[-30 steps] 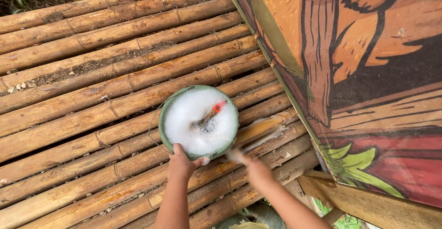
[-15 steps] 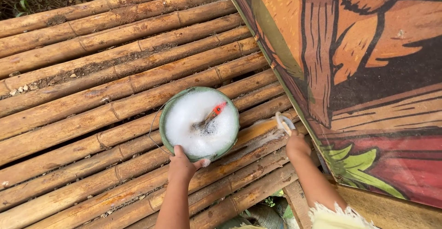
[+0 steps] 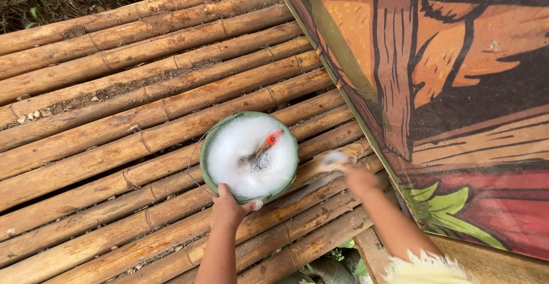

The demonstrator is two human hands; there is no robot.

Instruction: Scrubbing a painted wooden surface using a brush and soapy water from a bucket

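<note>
Left hand (image 3: 227, 211) clamps the near rim of the green bucket (image 3: 213, 141), fingers curled over its edge and thumb on the outside, steadying it on the bamboo platform (image 3: 103, 118), a deck of long poles lashed side by side that fills most of the view, with grass and dark ground showing past its far edge. At the right a big painted panel (image 3: 452, 90) in orange, brown, red and green slopes over the platform's end. The bucket sits just beside that panel's lower edge, near the middle of the deck, filled to the brim with white foam (image 3: 237, 152); a thin wire handle hangs loose against its left side. Out of the foam pokes a brush handle with a red tip (image 3: 273, 138), leaning toward the right rim. Right hand (image 3: 355, 176) is stretched out past the bucket toward the panel, closed around a small pale, soapy thing (image 3: 331, 159) that is too blurred to name, perhaps a sponge or cloth, pressed on the poles close to the panel's foot. By the look of it the step in hand is scrubbing with suds. A fresh dip would call for bringing the right hand across to the foam while the left keeps the bucket from tipping on the rounded poles.
</note>
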